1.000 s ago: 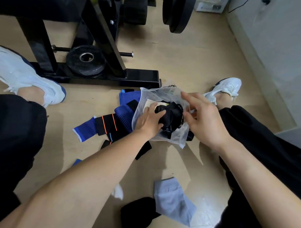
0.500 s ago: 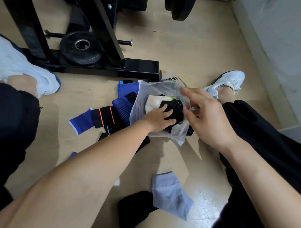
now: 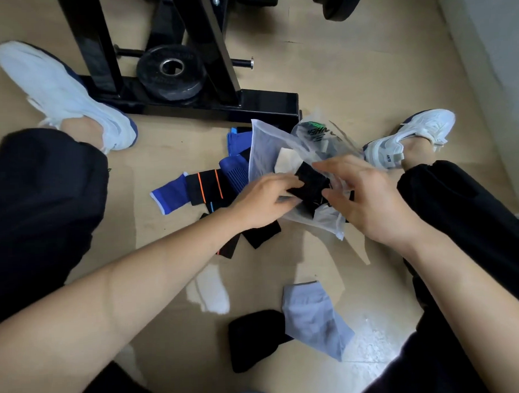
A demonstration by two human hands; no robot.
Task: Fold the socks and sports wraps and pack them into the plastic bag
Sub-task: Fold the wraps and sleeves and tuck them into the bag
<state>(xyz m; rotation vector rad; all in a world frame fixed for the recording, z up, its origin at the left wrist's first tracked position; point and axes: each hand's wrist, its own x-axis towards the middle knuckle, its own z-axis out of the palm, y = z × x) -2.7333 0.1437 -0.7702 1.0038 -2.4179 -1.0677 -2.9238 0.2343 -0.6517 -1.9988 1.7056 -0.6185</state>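
Loose black trousers [image 3: 38,210] on both legs. White shoes with dark blue along the edges: left shoe [image 3: 63,94], right shoe [image 3: 409,135]. Small grey tag [image 3: 389,157] with dark letters on the side of the right shoe. Bare ankles above the shoes. Bare arms, bare left hand [image 3: 267,199], bare right hand [image 3: 367,201].

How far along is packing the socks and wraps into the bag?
Done: a cream piece is already inside the bag. In hand: the left hand grips a black bundle at the bag's mouth, while the right hand pinches the bag open. Left: the wraps beside the bag, plus a grey sock, black sock and white sock loose on the floor. Probably under halfway.
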